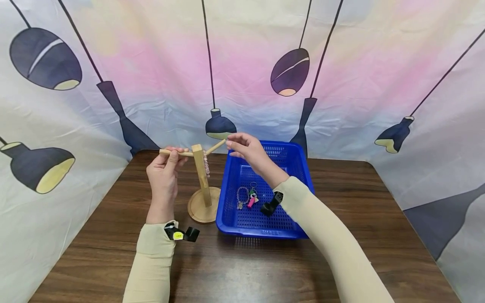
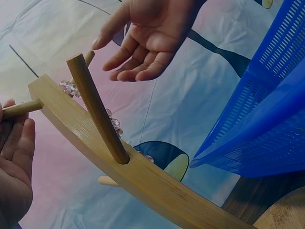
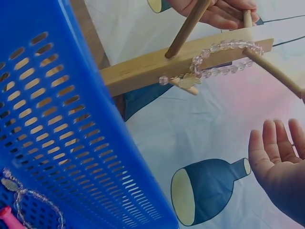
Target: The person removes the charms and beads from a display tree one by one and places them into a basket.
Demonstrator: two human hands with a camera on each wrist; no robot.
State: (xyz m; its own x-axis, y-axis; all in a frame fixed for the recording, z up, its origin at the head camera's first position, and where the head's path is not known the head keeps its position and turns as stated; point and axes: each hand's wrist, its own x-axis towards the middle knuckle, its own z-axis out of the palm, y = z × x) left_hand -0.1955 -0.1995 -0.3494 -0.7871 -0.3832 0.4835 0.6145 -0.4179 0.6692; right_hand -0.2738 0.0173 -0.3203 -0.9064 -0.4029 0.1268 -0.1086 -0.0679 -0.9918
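A wooden stand point(image 1: 202, 176) with a round base and side pegs stands on the table. My left hand point(image 1: 163, 176) grips its left peg point(image 1: 164, 152) between thumb and fingers. From the right peg point(image 1: 217, 146) hangs a pink clear-bead bracelet point(image 1: 206, 165), close to the post; a small leaf-like charm point(image 3: 189, 80) dangles from it in the right wrist view. At that peg's outer tip is the thumb of my right hand point(image 1: 253, 156). The other fingers of this hand are loosely extended, palm showing in the left wrist view, with nothing held in them.
A blue perforated basket point(image 1: 261, 234) stands right of the stand, below my right forearm. Inside lie another beaded bracelet point(image 1: 238, 196) and a keychain with a pink piece point(image 1: 251, 203). The brown wooden table point(image 1: 356, 198) meets a printed cloth backdrop point(image 1: 170, 75) behind.
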